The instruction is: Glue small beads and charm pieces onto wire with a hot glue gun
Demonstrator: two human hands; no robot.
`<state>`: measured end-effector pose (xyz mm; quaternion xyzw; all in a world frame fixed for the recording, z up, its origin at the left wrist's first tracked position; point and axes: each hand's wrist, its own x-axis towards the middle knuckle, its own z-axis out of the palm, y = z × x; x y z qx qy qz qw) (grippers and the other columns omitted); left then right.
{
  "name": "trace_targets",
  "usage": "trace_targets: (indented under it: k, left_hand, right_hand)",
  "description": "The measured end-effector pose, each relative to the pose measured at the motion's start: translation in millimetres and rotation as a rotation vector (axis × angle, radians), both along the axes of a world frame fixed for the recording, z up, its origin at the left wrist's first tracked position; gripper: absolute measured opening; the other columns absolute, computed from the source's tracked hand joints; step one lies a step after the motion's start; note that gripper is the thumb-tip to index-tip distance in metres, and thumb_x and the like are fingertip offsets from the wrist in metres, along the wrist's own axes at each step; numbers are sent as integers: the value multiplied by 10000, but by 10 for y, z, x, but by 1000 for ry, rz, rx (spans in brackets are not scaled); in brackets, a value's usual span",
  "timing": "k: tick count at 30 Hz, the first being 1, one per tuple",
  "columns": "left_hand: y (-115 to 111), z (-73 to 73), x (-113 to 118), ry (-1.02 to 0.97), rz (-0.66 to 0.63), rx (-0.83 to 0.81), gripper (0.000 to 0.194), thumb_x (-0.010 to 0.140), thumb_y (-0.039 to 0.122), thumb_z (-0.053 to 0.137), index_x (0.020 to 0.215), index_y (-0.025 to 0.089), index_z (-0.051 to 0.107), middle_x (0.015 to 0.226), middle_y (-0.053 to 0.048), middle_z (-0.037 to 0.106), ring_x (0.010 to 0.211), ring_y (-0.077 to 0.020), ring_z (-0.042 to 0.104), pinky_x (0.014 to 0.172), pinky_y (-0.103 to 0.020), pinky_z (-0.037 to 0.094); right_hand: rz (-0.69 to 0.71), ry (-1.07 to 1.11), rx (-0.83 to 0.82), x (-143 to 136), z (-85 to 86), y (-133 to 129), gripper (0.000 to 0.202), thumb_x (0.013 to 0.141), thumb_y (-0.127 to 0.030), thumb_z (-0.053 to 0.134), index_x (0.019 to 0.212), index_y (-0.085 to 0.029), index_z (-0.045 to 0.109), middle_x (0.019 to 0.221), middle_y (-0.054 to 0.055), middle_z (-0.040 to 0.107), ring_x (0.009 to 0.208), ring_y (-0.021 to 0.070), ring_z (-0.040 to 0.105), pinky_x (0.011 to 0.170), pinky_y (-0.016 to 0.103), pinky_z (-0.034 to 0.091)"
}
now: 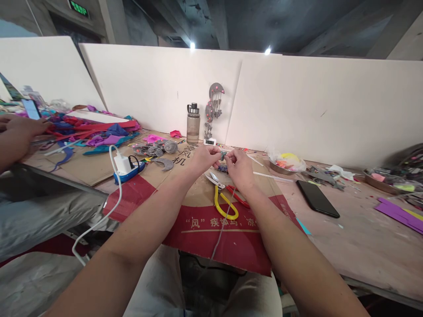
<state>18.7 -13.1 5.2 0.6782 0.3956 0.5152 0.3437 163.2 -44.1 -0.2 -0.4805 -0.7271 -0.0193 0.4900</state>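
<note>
My left hand (208,157) and my right hand (238,164) meet over the cardboard. Their fingertips pinch a small grey-green piece (223,155) from both sides; its exact kind is too small to make out. A thin grey yarn (219,237) runs from near my right hand down over the cardboard's front edge. Just below my hands lie scissors (227,207) with one yellow and one red handle, blades open. Behind my fingers is a small dark-blue item (223,168), partly hidden. The cardboard sheet (211,246), brown and red with printed characters, lies beneath.
A water bottle (193,125) and a grey moon-shaped hanging ornament (216,91) are by the white partition. To the left are a blue power strip (130,172), grey felt pieces (163,164), colourful cloth strips (99,127) and another person's hand (23,127). A black phone (317,198) lies right.
</note>
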Motion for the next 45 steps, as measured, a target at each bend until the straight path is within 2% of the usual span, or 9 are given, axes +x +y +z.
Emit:
trace_targets:
  k: [8,20,24,27,30,33,37,41,45]
  left_hand:
    - [-63,25,13,38,51,30,61,710,190,585,658,159,586,486,26,591,413,-86,546,436,-181,418]
    - [-57,-11,39,-28,12,52,72,694,214,566,660,158,596,502,38,547,443,-62,467,441,-172,343]
    - [-53,4,20,-59,-61,27,87,715,231,583,677,157,606,488,39,531,432,-55,444,432,-172,324]
    - [-32,2,-5,-77,-178,-53,101,728,235,602,694,142,620,503,19,562,432,-59,467,446,-179,362]
    - [-19,8,-36,-100,-311,-165,120,737,237,630,735,118,639,569,-27,627,495,-83,553,514,-201,444]
    - [-35,32,-54,-114,-377,-231,148,744,232,648,816,102,658,642,-61,676,567,-108,624,586,-227,501]
    - [-74,56,-32,-69,-312,-202,190,723,214,689,875,104,659,637,-59,686,582,-141,658,589,-257,537]
    - [-34,9,4,17,-204,-151,153,724,236,701,782,105,646,581,-55,669,530,-146,649,533,-254,537]
    - [95,-72,-11,19,-127,-80,150,714,250,708,743,123,631,567,-35,662,507,-129,642,503,-212,518]
  right_hand:
    - [14,131,-109,-42,13,-36,137,799,-261,503,675,-203,501,640,-11,531,596,135,450,605,266,345]
    - [16,342,-244,-18,42,-24,180,727,-332,579,630,-203,499,556,-53,473,528,106,418,539,242,322]
    - [137,553,-401,13,5,69,200,668,-382,620,741,-207,557,524,-84,434,438,85,348,456,229,280]
    - [230,607,-458,44,-15,113,208,642,-380,623,729,-194,590,539,-76,469,431,72,324,437,224,261]
    - [209,614,-456,81,-16,121,191,622,-356,625,690,-180,598,562,-62,507,458,71,360,448,221,281]
    - [173,571,-462,110,3,103,169,636,-343,601,689,-181,600,539,-66,498,449,73,362,444,220,284]
    - [116,440,-452,107,55,49,118,645,-301,578,662,-185,588,518,-64,493,461,83,395,452,215,300]
    - [53,301,-421,66,80,10,106,663,-286,550,683,-188,585,535,-53,507,483,98,434,472,220,321]
    - [39,234,-338,31,34,38,176,706,-312,557,836,-194,578,572,-60,493,520,114,451,532,238,353]
